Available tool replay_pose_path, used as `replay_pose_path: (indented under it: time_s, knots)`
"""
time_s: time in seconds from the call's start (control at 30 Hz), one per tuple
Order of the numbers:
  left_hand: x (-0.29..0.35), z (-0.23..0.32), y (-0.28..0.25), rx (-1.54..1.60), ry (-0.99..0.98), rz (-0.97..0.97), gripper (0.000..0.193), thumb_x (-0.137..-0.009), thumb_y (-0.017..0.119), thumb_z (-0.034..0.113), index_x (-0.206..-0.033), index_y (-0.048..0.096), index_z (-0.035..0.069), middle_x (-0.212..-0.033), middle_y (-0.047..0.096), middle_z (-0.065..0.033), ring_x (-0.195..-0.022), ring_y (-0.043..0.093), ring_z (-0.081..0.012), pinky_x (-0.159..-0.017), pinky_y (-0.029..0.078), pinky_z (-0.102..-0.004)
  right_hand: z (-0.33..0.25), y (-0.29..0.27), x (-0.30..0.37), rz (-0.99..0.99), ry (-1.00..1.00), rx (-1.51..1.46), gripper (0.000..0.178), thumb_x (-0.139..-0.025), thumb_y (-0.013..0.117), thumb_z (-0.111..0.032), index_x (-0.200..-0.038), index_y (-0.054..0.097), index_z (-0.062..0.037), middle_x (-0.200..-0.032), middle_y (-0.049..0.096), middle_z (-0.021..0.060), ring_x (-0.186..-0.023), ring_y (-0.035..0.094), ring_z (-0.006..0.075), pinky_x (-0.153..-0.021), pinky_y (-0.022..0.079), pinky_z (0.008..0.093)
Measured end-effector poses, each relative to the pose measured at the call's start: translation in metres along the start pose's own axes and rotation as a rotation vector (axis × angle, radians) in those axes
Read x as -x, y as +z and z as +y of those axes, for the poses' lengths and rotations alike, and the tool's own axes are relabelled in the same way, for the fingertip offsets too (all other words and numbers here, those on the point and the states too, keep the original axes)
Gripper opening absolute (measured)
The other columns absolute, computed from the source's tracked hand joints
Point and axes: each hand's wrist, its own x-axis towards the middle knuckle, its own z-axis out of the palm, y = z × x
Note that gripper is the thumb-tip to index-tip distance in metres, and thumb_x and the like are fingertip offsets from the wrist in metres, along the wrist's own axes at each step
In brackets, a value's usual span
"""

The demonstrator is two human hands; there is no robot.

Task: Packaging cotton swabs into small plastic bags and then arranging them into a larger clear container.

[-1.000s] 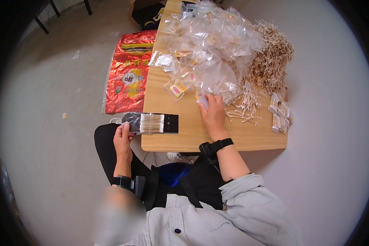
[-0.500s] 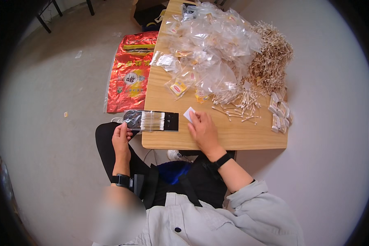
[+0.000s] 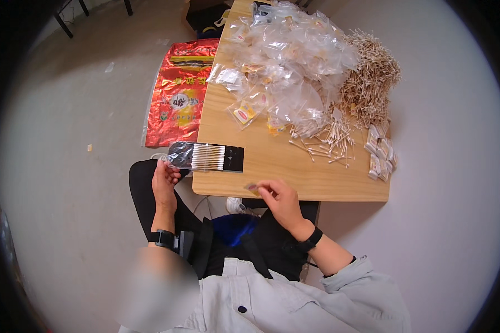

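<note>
A black flat holder (image 3: 235, 159) juts over the left edge of the table, near its front corner. Across it lies a neat row of cotton swabs (image 3: 208, 157), with a clear plastic bag (image 3: 179, 161) over the holder's left end. My left hand (image 3: 165, 186) pinches the bag's open-air end beyond the table edge. Near the front edge, my right hand (image 3: 283, 202) grips a small card (image 3: 251, 188) between thumb and fingers; it looks yellowish and is blurred by motion.
Behind are a heap of clear bags (image 3: 294, 61) with small cards, a big pile of cotton swabs (image 3: 369, 83), scattered swabs (image 3: 322, 149), and stacked white bundles (image 3: 379, 152) at right. A red sack (image 3: 178, 94) lies left of the wooden table (image 3: 316, 186).
My right hand has drawn the card back toward the front edge and turned it from its white face to a yellowish one. My left hand stays at the bag.
</note>
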Motion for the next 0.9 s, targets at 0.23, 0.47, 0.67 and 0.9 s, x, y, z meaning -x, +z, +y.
replay_pose_path:
  time_s: [0.23,0.47,0.67,0.9]
  knots:
    - [-0.003,-0.002,-0.003,-0.015,-0.003,0.015,0.039,-0.101,0.048,0.044,-0.103,0.061,0.007,-0.083,0.063,0.0002,-0.072,0.054,-0.0075,-0.068,0.042,-0.0216,-0.006,0.008,-0.038,-0.060,0.452,-0.650,0.045,-0.095,0.058,-0.004,-0.138,0.047,-0.0056,-0.088,0.058,0.0019,-0.071,0.057,0.0045,-0.065,0.048,0.0190]
    - [-0.003,-0.001,-0.002,-0.001,0.002,-0.008,0.038,-0.102,0.047,0.043,-0.104,0.061,0.007,-0.085,0.063,0.0004,-0.073,0.055,-0.0069,-0.069,0.042,-0.0212,0.005,0.016,-0.048,-0.117,0.384,-0.449,0.045,-0.095,0.054,-0.003,-0.139,0.048,-0.0063,-0.090,0.059,0.0031,-0.072,0.059,0.0058,-0.065,0.050,0.0195]
    - [-0.004,-0.002,0.000,-0.002,-0.006,-0.018,0.040,-0.102,0.046,0.044,-0.105,0.061,0.007,-0.086,0.063,0.0005,-0.074,0.055,-0.0069,-0.070,0.042,-0.0215,0.014,0.023,-0.051,0.070,0.586,-0.748,0.026,-0.091,0.061,-0.007,-0.117,0.060,-0.0041,-0.094,0.067,0.0090,-0.072,0.066,0.0113,-0.062,0.053,0.0253]
    - [-0.006,-0.003,-0.004,-0.022,-0.003,-0.019,0.041,-0.102,0.046,0.045,-0.106,0.061,0.007,-0.085,0.063,0.0006,-0.074,0.055,-0.0071,-0.070,0.042,-0.0220,0.003,0.006,-0.052,0.134,0.197,0.158,0.030,-0.083,0.066,-0.008,-0.112,0.061,-0.0090,-0.087,0.064,0.0088,-0.074,0.066,0.0229,-0.066,0.052,0.0349]
